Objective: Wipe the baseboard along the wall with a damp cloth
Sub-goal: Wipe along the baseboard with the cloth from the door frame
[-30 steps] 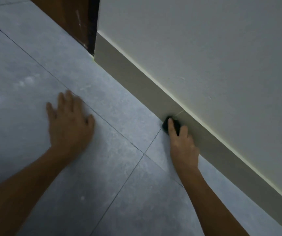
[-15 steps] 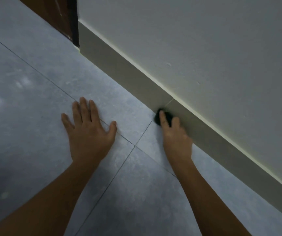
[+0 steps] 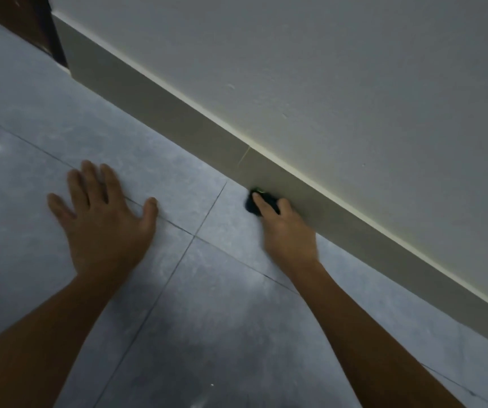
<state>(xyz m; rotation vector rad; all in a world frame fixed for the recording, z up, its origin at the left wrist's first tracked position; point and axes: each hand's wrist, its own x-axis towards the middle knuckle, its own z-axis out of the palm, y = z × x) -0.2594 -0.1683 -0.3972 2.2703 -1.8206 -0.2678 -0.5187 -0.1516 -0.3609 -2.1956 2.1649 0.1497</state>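
Observation:
A grey-beige baseboard (image 3: 178, 113) runs diagonally from upper left to lower right along the foot of the white wall (image 3: 325, 69). My right hand (image 3: 286, 231) grips a small dark cloth (image 3: 251, 206) and holds it against the bottom of the baseboard, just right of a thin vertical seam in the board. Most of the cloth is hidden under my fingers. My left hand (image 3: 104, 213) lies flat on the floor with fingers spread, about a tile's width left of the cloth.
Grey floor tiles (image 3: 207, 319) with dark grout lines cover the ground beneath both arms. A dark brown door frame (image 3: 45, 33) stands at the baseboard's far left end.
My right hand has slid the cloth rightward along the baseboard, past the vertical seam. My left hand has shifted right on the floor. The view has followed to the right.

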